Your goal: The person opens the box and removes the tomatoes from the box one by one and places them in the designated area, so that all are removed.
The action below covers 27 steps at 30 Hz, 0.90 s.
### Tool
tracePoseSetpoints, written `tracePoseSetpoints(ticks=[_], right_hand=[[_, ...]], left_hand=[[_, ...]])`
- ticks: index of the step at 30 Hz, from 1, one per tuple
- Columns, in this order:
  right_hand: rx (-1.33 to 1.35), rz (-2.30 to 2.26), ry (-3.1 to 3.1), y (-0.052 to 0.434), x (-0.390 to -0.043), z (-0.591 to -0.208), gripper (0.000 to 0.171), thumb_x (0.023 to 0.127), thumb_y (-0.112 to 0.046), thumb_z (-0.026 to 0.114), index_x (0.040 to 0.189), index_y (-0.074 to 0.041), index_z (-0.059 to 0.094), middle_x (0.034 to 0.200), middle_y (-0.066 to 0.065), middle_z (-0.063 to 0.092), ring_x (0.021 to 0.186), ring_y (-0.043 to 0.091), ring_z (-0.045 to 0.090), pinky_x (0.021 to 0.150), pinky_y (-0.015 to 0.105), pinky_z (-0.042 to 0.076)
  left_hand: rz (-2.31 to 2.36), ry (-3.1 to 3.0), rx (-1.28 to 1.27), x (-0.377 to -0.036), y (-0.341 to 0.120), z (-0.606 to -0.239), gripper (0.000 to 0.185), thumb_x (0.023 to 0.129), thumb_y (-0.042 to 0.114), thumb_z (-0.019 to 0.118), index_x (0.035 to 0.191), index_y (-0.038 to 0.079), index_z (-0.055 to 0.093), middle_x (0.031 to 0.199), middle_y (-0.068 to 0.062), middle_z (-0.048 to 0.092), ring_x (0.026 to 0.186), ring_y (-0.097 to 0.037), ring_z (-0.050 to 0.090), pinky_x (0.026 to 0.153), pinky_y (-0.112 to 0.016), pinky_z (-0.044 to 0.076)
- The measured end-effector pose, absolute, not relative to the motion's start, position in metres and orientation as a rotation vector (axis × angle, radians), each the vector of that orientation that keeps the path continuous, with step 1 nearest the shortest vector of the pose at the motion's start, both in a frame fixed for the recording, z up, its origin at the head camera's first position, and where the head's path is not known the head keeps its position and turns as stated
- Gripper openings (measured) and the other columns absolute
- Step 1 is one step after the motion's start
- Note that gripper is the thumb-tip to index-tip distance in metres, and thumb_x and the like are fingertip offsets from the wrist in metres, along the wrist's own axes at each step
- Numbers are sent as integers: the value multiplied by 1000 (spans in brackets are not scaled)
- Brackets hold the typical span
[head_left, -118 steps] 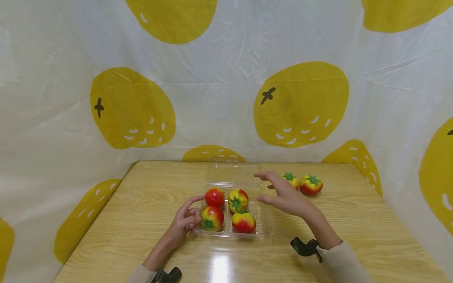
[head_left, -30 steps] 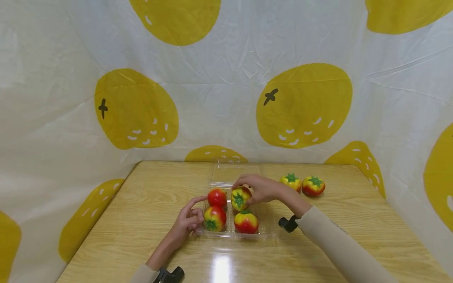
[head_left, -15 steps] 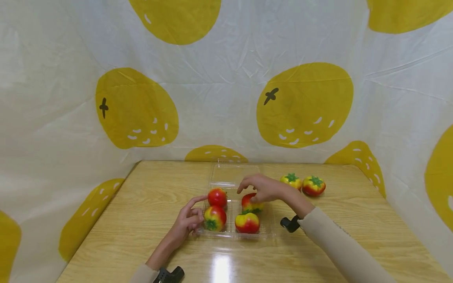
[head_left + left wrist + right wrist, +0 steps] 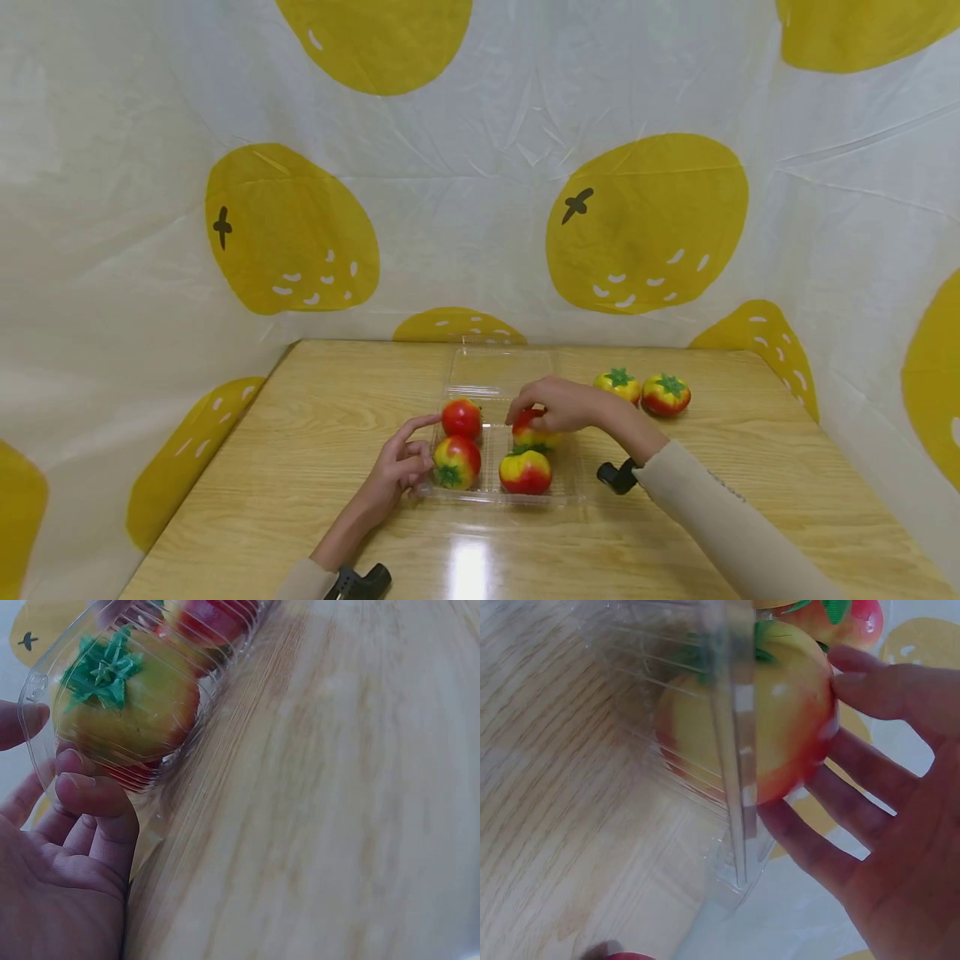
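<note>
A clear plastic clamshell box [image 4: 487, 498] lies open on the table with several red-and-yellow toy fruits with green leafy tops inside. My left hand [image 4: 399, 467] holds the box's left side, index finger stretched along it toward the back. Seen from the left wrist, curled fingers [image 4: 97, 791] lie against the clear wall beside a fruit [image 4: 142, 697]. My right hand [image 4: 558, 404] grips the back right toy fruit [image 4: 527, 429], whose green top faces toward me. In the right wrist view, thumb and fingers [image 4: 870, 690] spread around a fruit [image 4: 791, 712] behind the box edge.
Two more toy fruits, one mostly yellow [image 4: 618, 385] and one yellow and red [image 4: 666, 395], stand on the wooden table [image 4: 345, 375] at the back right. The box's clear lid [image 4: 498, 372] lies folded back. A cloth [image 4: 457, 208] printed with yellow fruit hangs behind.
The right hand has come in to the back right fruit and turned it, its green top swinging from facing up-left to facing toward me. The left hand has stayed at the box.
</note>
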State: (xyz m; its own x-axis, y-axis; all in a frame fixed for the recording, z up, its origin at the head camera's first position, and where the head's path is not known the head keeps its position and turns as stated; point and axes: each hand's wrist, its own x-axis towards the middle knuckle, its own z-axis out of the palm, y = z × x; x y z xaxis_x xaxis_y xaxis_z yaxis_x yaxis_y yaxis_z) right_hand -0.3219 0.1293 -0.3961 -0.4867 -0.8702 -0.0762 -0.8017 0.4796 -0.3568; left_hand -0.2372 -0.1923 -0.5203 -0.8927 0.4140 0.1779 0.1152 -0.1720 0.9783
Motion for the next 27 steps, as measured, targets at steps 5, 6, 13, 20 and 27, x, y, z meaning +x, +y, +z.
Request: tracePoseSetpoints(ticks=[5,6,13,20,27], right_hand=[[-1410,-347,2482,127,-320,-396,30,90,-1,64,111,-15,79,113,1,74,107,19,66,99,41,54],[-1395,-330,2484,127,-319,-396,31,88,-1,65,112,-16,79,115,0,74,107,19,65,99,41,54],[-1328,-265,2483,128,-313,-396,42,81,0,72,118,-19,74,119,-1,70,109,18,62,100,41,51],[-1282,-235,2484,129,-315,-397,47,79,-3,75,122,-20,72,114,-4,68,104,16,59,98,41,50],[-1270,-277,2507,131,-312,-390,57,81,-6,77,135,-22,66,132,2,66,120,24,59,108,49,48]], left_hand=[[2172,1886,612,-237,-192,-519,63,95,-2,50,156,1,33,78,3,52,54,-10,43,43,-21,39],[2171,1888,612,-237,-192,-519,63,95,-2,50,156,1,33,78,3,51,54,-10,42,44,-20,39],[2181,1881,626,-236,-191,-518,64,94,-2,52,155,-1,33,77,4,51,54,-10,41,44,-20,38],[2172,1894,631,-236,-190,-518,64,94,-3,50,155,-1,33,78,1,51,54,-9,43,43,-20,39],[2177,1889,632,-235,-190,-518,63,95,-1,51,155,-2,33,78,5,52,54,-9,44,43,-20,39]])
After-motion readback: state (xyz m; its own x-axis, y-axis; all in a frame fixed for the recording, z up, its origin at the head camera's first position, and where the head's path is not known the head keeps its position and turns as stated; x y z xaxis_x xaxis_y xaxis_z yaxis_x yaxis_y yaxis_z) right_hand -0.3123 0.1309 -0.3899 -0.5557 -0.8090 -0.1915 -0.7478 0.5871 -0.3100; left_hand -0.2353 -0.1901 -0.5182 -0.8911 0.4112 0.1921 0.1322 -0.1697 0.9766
